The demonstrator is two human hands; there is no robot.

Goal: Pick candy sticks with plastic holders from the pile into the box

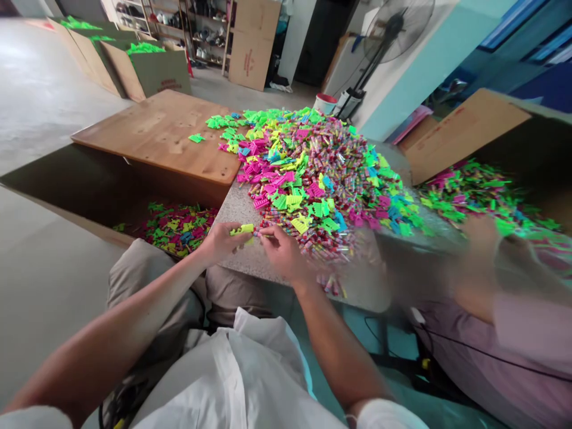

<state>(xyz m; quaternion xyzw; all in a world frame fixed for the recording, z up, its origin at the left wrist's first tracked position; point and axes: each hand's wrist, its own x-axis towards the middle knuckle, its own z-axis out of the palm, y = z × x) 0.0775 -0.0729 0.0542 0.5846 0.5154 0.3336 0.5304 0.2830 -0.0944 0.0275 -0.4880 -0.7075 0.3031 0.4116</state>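
Observation:
Between the fingers of my left hand (pixel 220 243) is a small yellow plastic piece (pixel 245 229), held above the near left corner of the speckled tabletop (pixel 239 205). My right hand (pixel 282 249) pinches a small candy-filled tube (pixel 261 233), its end meeting the yellow piece or nearly so. Just beyond my hands spreads a big heap of similar striped tubes (pixel 328 149), mixed with plastic pieces (pixel 286 185) in green, pink, yellow and blue. Some loose tubes (pixel 330 285) lie near the front edge, to the right of my right hand.
Left of my knees stands an open carton (pixel 58 185) with colourful pieces inside, partly under a wooden board (pixel 156 131). A co-worker's blurred arm (pixel 476 268) is at the right, by another filled carton (pixel 469 134). Behind are cartons of green pieces (pixel 145 49) and a fan (pixel 393 30).

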